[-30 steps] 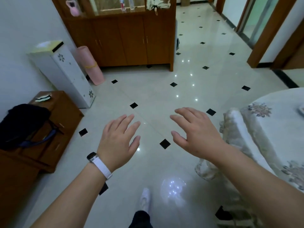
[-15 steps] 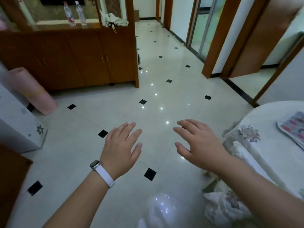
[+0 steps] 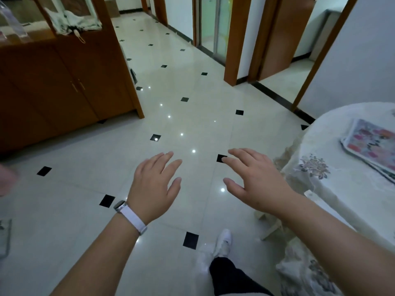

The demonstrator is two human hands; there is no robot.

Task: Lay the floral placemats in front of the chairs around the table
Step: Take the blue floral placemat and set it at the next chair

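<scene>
A stack of floral placemats (image 3: pixel 370 144) lies on the round table (image 3: pixel 333 146) at the right edge of the head view; the table wears a pale lace cloth with embroidered flowers. A covered chair (image 3: pixel 320 210) stands tucked against the table's near side. My left hand (image 3: pixel 155 186), with a white watch on the wrist, hovers over the tiled floor with straight fingers and holds nothing. My right hand (image 3: pixel 254 180) floats beside it, fingers spread and relaxed, also holding nothing, a short way left of the table's edge.
A brown wooden cabinet (image 3: pixel 64 86) fills the upper left, with a folded umbrella (image 3: pixel 72 20) on its shelf. Wooden door frames (image 3: pixel 232 50) and a glass door stand ahead. Glossy pale floor tiles (image 3: pixel 181 116) stretch between cabinet and table. My white shoe (image 3: pixel 223 242) steps forward.
The view has swung to the right: the low stand and white unit at the left are gone, and the table with the placemats has come further into view. Both hands stay open and outstretched.
</scene>
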